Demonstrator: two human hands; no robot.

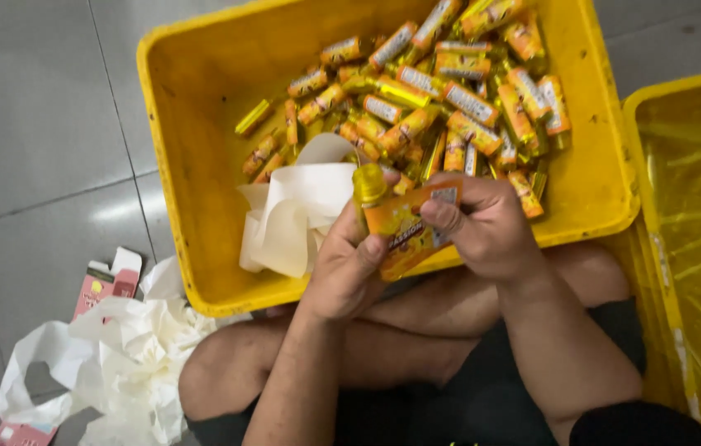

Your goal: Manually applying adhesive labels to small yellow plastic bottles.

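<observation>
Floor, far left: flattened pink cartons (106,281) and a heap of crumpled white paper strips (131,359) are seen on the grey tiles.
Yellow crate (193,165): many small orange-labelled bottles (449,99) are piled at its far right side; loose white backing paper (297,211) is draped over its near rim.
Left hand (349,268): closed around a small bottle with a yellow cap (369,183), which is held above the near rim of the crate, over the lap.
Bottle axis: roughly upright, slightly tilted, cap pointing away from the person.
Orange label (412,219): partly wrapped on the bottle, its free end extending rightward.
Right hand (487,227): pinched on the label's right end, thumb on top; it lies just right of the bottle.
Far right: a second yellow crate (656,190) lined with clear film is seen.
</observation>
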